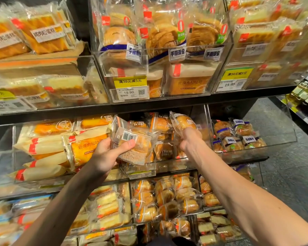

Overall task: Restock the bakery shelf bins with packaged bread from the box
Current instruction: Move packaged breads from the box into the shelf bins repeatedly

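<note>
Head view (the only view).

Left hand (108, 155): the thumb lies across the front of a flat packet (134, 148) of bread and the fingers are behind it, a firm pinch. The barcode side faces up. The packet is in the air just in front of the middle bin (150, 166), overlapping its left front corner and not inside it.

Right hand (189, 139): it reaches over the front wall of the same bin. A bun packet (182, 121) stands up out of the fist. The fingers look curled round its lower end, but the fingertips are hidden behind the hand. The packet is above the buns lying in the bin, toward the back. I cannot tell whether it touches them.

Surroundings: the middle bin has clear walls, sits on the middle shelf and is partly filled with similar packets. The bin to its left holds orange loaves (82, 148). The bin to its right holds blue-labelled buns (238, 137). The box is not in view.

Judgement: the step in hand is placing. The right-hand packet is going into the bin and the left-hand one is queued behind it. How much stock remains cannot be judged.

Next move calls for:
- Lower the bun packet into a gap at the back.
- Let go and draw the hand out without dragging the neighbouring packets.
- The flat packet probably needs turning so its label faces forward before it goes in.
</note>
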Motion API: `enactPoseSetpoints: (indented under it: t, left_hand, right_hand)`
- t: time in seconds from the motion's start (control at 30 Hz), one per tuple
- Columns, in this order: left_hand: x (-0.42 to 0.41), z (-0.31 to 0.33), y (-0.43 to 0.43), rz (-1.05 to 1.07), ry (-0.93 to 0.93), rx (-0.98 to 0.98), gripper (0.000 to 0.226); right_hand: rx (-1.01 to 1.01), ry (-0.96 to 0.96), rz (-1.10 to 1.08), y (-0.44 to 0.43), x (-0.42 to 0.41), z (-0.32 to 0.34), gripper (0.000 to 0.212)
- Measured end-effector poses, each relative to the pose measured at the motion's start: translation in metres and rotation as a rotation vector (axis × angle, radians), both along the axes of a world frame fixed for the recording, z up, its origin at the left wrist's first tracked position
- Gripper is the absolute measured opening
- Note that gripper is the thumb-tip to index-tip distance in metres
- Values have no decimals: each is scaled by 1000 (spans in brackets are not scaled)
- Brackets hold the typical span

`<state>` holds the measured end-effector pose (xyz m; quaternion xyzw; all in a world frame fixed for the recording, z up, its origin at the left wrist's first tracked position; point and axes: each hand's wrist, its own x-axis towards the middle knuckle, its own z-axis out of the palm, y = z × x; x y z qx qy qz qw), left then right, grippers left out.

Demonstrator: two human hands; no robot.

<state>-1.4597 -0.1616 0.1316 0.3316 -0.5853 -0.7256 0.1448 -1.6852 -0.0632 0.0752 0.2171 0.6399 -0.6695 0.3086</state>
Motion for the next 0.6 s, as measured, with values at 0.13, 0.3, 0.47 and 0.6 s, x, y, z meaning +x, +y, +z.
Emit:
enactPoseSetpoints:
  t: [0.13, 0.3, 0.47, 0.6]
  left_hand:
    - [-2, -2, 2, -19, 7, 10, 43]
    - [-2, 1, 3, -31, 7, -10, 42]
    - [-4, 1, 8, -40, -10, -30, 42]
    - [-9, -1, 15, -51, -49, -81, 48]
  right_hand:
    - [51, 24, -11, -15, 0, 1, 40]
    - [187, 62, -102, -28, -2, -8, 48]
    - [402, 193, 76, -27, -9, -19, 59]
    - [242, 94, 98, -21, -19, -19, 59]
